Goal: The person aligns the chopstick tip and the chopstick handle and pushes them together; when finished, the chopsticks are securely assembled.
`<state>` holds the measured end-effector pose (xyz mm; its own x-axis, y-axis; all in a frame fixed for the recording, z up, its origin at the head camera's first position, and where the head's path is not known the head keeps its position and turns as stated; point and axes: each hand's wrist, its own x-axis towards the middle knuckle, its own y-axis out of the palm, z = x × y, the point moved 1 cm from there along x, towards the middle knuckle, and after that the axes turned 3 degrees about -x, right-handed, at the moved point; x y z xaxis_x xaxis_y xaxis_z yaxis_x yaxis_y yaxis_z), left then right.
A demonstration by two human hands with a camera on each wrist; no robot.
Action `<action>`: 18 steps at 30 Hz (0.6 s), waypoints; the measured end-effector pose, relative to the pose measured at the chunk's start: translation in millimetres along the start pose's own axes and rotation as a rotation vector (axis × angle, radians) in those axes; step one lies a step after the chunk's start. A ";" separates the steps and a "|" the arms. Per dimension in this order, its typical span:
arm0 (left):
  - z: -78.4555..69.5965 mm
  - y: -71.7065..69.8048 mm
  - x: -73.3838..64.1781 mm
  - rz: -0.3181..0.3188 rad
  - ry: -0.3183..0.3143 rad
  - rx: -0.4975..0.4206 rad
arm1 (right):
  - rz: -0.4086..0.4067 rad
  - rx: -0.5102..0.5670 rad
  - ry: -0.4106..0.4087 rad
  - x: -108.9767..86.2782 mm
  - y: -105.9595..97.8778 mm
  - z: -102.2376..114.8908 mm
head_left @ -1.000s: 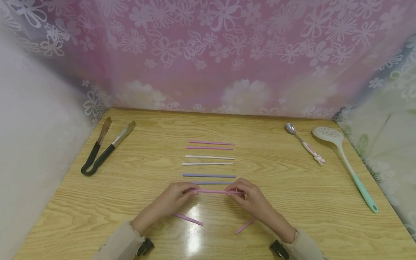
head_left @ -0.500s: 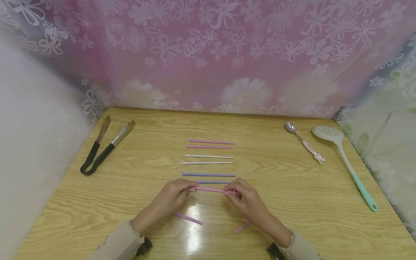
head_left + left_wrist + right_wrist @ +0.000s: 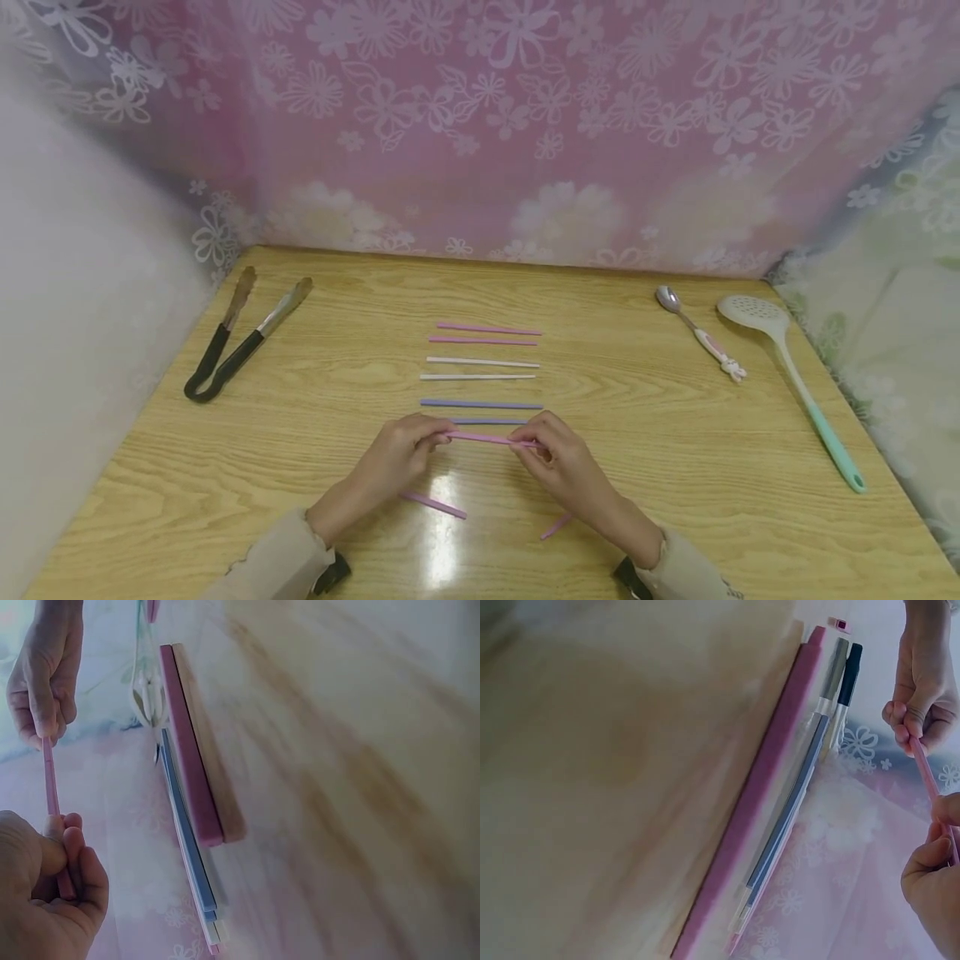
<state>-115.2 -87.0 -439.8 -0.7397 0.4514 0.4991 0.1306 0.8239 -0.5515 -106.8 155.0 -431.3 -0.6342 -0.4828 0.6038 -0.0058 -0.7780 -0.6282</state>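
Observation:
A pink chopstick [image 3: 480,437] is held level between both hands, in front of the rows of chopsticks. My left hand [image 3: 402,454] pinches its left end between thumb and fingers; that end also shows past the fingers in the left wrist view. My right hand [image 3: 564,467] pinches it near the right end. Two more pink chopsticks lie on the table under the hands: one [image 3: 435,505] by the left hand and one [image 3: 556,527] by the right, each partly hidden. Just beyond the hands lie two blue chopsticks [image 3: 482,404], the nearer partly covered by the fingers.
Further back lie two white chopsticks [image 3: 480,377] and two pink chopsticks [image 3: 487,340]. Black-handled tongs [image 3: 240,358] rest at the left. At the right are a spoon [image 3: 701,333] with a rabbit handle and a slotted skimmer [image 3: 802,383]. A floral curtain [image 3: 480,125] hangs behind the table [image 3: 615,400].
My right hand has shifted slightly left along with the held chopstick, whose left end has risen a little. The left hand stays nearly in place.

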 end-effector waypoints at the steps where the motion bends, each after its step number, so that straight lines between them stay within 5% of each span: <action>1: -0.1 -0.1 -0.1 -0.001 0.002 0.002 | 0.003 -0.005 -0.001 -0.3 0.0 0.0; 18: -2.9 0.2 0.6 -0.009 -0.008 -0.013 | 0.019 -0.043 -0.020 1.1 -3.2 4.4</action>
<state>-113.8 -85.6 -437.6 -0.7464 0.4408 0.4986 0.1324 0.8326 -0.5379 -104.0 155.1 -426.5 -0.6193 -0.5056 0.6007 -0.0270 -0.7509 -0.6599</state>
